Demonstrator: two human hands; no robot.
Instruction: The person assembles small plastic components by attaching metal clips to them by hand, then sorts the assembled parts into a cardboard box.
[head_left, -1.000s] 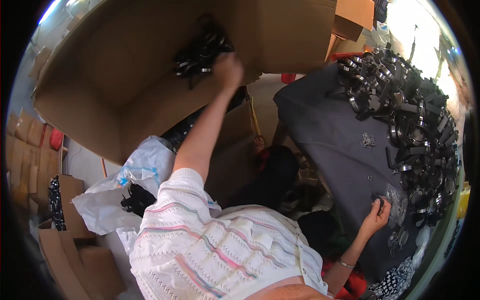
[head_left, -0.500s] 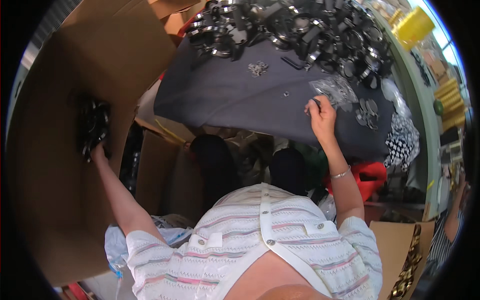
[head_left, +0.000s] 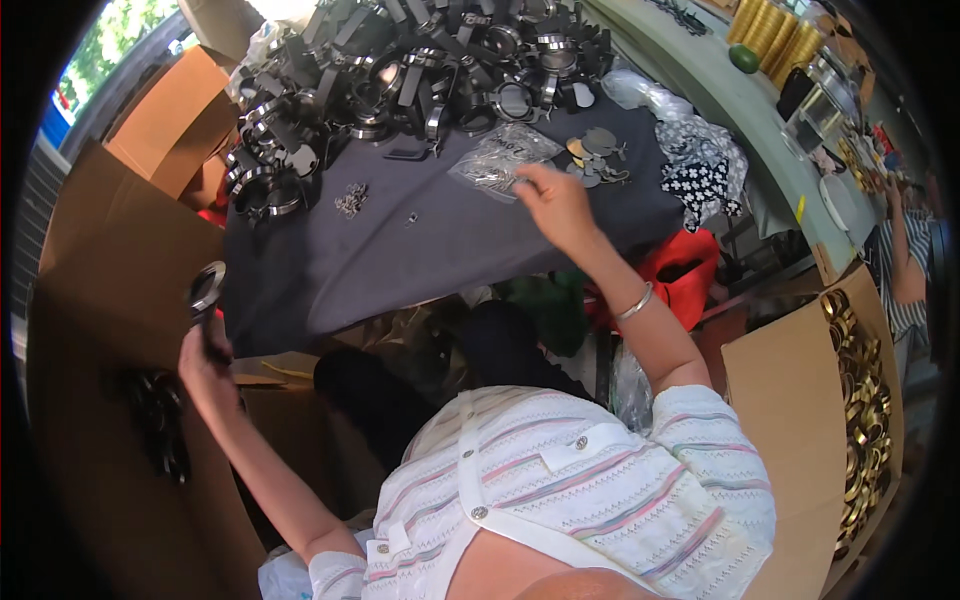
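My left hand (head_left: 207, 375) is closed round the dark strap of what looks like a watch (head_left: 208, 287), its round silver case upward, by the cardboard box's inner edge. My right hand (head_left: 560, 210) is over the dark cloth, its thumb and fingers closed together at the near edge of a clear plastic bag (head_left: 505, 162) of small silver parts; what they pinch cannot be made out. Beside the bag lie several flat round metal discs (head_left: 597, 150). Left on the cloth are a small heap of metal bits (head_left: 351, 200) and a tiny loose piece (head_left: 412, 218).
A big pile of black-strapped watches (head_left: 420, 75) covers the table's far side. More dark pieces (head_left: 155, 420) lie in the large cardboard box (head_left: 90, 280) at left. At right stand a box of gold-coloured bands (head_left: 865, 430), a patterned cloth (head_left: 700, 175) and a red bag (head_left: 685, 275).
My left hand has come up out of the deep box with a watch. My right hand has moved onto the plastic bag's edge. The view has turned to the right.
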